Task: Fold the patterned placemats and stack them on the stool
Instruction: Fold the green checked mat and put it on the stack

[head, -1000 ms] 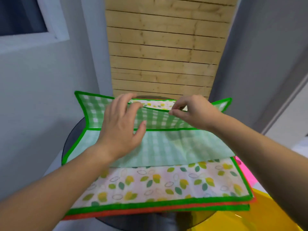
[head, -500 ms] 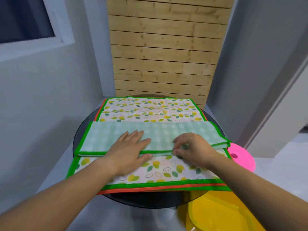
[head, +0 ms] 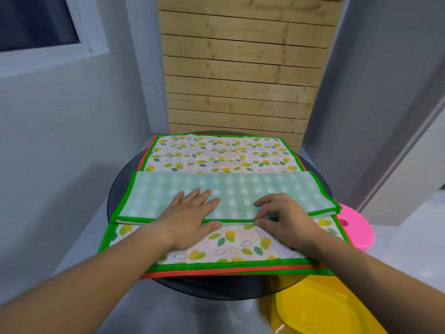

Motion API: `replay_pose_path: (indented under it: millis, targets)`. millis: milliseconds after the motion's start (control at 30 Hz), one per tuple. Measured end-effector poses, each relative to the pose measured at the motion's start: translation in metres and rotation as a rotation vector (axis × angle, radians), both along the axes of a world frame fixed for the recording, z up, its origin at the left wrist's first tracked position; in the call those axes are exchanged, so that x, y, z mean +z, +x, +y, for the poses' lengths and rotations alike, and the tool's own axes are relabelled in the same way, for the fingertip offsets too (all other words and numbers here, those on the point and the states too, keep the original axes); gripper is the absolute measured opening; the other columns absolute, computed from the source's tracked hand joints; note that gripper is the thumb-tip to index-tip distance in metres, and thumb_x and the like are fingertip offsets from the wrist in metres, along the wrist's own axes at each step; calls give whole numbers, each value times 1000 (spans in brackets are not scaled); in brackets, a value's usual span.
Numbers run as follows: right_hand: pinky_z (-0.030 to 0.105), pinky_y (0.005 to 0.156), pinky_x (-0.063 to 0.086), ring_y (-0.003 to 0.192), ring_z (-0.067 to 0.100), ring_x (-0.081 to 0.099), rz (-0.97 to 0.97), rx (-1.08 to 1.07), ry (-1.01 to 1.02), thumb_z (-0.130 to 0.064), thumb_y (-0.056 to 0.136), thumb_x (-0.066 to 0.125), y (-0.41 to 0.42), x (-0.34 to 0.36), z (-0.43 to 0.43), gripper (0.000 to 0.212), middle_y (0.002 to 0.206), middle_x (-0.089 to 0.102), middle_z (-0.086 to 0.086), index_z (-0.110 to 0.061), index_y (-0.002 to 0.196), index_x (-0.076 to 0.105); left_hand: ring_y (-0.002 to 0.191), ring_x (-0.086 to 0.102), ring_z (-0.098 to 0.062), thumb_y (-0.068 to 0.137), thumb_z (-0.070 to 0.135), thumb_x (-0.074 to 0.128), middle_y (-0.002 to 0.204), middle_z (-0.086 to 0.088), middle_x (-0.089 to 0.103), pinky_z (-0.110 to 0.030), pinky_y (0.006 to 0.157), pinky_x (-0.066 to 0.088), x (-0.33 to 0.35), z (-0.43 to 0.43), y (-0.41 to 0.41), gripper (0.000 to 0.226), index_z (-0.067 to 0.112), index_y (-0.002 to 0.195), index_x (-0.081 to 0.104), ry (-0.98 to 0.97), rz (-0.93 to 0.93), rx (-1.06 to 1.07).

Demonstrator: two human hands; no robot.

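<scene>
At the lower right of the frame a yellow plastic piece (head: 320, 312) lies nearest, perhaps a stool, though too little shows to tell; beyond it the rim of the round dark counter (head: 216, 290) carries a flat pile of placemats (head: 231, 249), leaf-printed and hemmed in green and orange, overhanging the near edge; they look thin, light and limp, likely to slump if lifted by one corner, so the bound hems or the crease seem the best places to take hold; on top, in the middle of the frame, lies the folded placemat (head: 240, 189), check side up, a long band; the left hand (head: 190, 220) rests flat on it, its fingers (head: 204, 201) straight and slightly spread, pressing the layers down; the right hand (head: 286, 218) has its fingers (head: 267, 201) curled, thumb and forefinger pinching the near hem; at the right edge a pink plastic seat (head: 358, 230), probably the stool, stands just beside the counter with nothing on it; farthest is a wooden slat panel (head: 240, 68).
</scene>
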State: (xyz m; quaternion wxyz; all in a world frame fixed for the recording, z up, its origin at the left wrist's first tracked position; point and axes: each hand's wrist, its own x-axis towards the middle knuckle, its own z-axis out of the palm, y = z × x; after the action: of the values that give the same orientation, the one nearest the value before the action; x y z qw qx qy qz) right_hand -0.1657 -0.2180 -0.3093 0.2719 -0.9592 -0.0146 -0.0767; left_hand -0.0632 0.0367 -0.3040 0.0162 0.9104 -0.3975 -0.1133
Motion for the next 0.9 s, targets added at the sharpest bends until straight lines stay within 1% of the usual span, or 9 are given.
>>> replay_pose_path:
  millis: [133,300,400,467,567,600,667,800,900]
  targets:
    - [32,101,42,117,4,46,18,52,-26,-34,86,74,0,2,-4,5,120,60,-18,-37,82,75,153,4,-14,94,73,15,168,3,7,-40,121,6,15,-5,6,75,35,159,12,-78,0,95]
    - [18,97,42,122,-1,45,40,163,-58,-31,89,71,-5,4,-5,9,125,57,-16,-36,84,74,154,6,-16,102,58,26,167,0,13,-38,121,5,22,-6,43,64,28,158,20,-138,-22,216]
    - [8,95,38,124,-3,45,74,216,-26,-31,89,71,-13,5,-3,15,129,54,-17,-43,80,69,146,31,-24,103,51,35,157,-3,36,-40,116,26,18,-4,54,56,26,153,32,-163,-4,230]
    - [11,100,36,127,-5,41,96,215,-47,-33,87,72,-15,9,-5,12,133,51,-18,-43,80,70,129,47,-27,100,47,46,137,-3,53,-41,104,41,17,-5,56,45,25,140,49,-186,-42,243]
    - [25,106,36,129,5,40,72,177,-165,-36,86,73,-10,14,-12,3,135,51,-11,-36,85,76,102,58,-21,96,42,59,107,3,63,-34,86,48,24,-8,59,25,23,109,66,-276,-3,324]
    - [32,106,37,127,11,43,45,156,-208,-36,84,74,-8,15,-14,3,133,54,-7,-34,84,77,89,57,-19,94,39,63,92,4,62,-31,76,46,27,-8,61,19,21,92,67,-299,49,348]
    - [43,100,42,118,22,52,-19,81,-276,-37,80,73,-4,15,-15,6,123,60,-1,-34,81,78,65,46,-16,92,33,68,68,2,48,-28,59,36,31,-6,62,35,16,66,52,-335,167,375]
    - [44,87,45,99,27,55,-100,-121,-299,-31,82,74,7,12,-16,6,104,60,0,-30,86,78,44,44,-3,92,23,70,67,-5,38,-18,40,26,38,-2,60,32,9,74,46,-458,311,494]
    - [34,83,42,95,19,54,-59,-177,-246,-26,88,68,11,17,-10,11,96,61,-2,-25,94,77,63,53,-13,91,24,72,77,-3,54,-19,54,39,36,-8,54,24,13,78,54,-617,424,660]
